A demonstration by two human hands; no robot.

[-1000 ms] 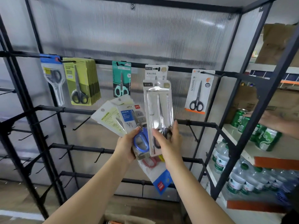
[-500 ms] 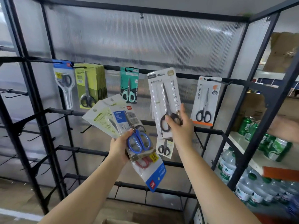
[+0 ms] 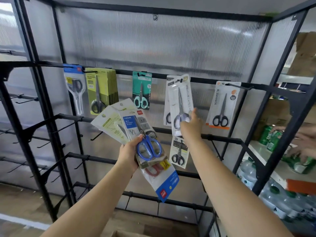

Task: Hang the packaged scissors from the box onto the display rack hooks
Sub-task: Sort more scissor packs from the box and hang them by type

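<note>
Two hands clamped, right hand [image 3: 189, 124] lifted clear scissors pack [image 3: 181, 101] to top hook, left hand [image 3: 128, 152] gripping fanned packs [image 3: 126, 124].

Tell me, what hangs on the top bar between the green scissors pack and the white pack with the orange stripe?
In the head view, white scissors packs hang there; the right hand grips the front one.

There is only one camera. It sits on the person's head and looks forward and a little up at the black display rack [image 3: 130, 73] (very close, an arm's reach away). Both arms stretch out from the bottom edge. Cans and bottles show far right.
</note>
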